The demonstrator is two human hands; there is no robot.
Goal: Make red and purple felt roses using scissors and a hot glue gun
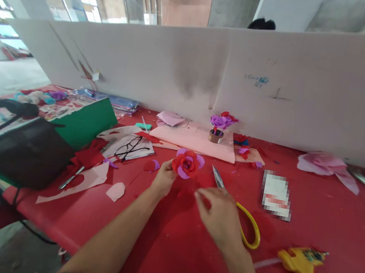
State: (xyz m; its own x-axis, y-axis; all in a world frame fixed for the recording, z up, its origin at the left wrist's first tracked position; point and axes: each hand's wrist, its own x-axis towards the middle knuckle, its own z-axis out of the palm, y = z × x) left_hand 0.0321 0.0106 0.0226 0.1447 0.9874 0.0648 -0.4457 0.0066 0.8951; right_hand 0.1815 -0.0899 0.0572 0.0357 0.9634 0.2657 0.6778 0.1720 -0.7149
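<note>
While the left hand (pixel 165 178) holds a flower (pixel 187 164), a small pot (pixel 215 136) contains flowers (pixel 222 120).

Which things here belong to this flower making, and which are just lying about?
Probably in the job:
- red-and-purple paper flower, in your left hand
- yellow-handled metal scissors
- yellow plastic glue gun
- pale pink paper piece

Apparently just lying about:
- black-framed eyeglasses
- dark strapped bag

Dark bag (pixel 21 150) at left; black eyeglasses (pixel 127 149) to its right; plastic-wrapped stack (pixel 114 102) far left; pale partition (pixel 146 64) at far side.
</note>
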